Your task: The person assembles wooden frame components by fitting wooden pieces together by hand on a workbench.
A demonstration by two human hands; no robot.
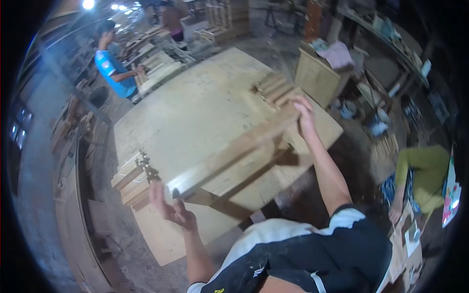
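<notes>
A long, pale wooden rail point(234, 149) runs diagonally in front of me, with short wooden pieces under it near both ends. My right hand point(304, 116) is closed around its far right end. At the near left end, my left hand point(171, 207) has its fingers apart, right beside the rail's end; blur hides whether it touches. Beneath lies a large light board table point(190, 105), with the rail's shadow falling across it. Bundled wooden strips point(132, 179) lie by my left hand, and more wooden strips point(274, 90) lie just beyond my right hand.
A person in a blue shirt point(115, 71) stands at wood pieces beyond the table's far left edge. Another person in a green top point(422, 176) is low at the right. A wooden cabinet point(315, 75) with a pink cloth point(337, 54) stands at the back right.
</notes>
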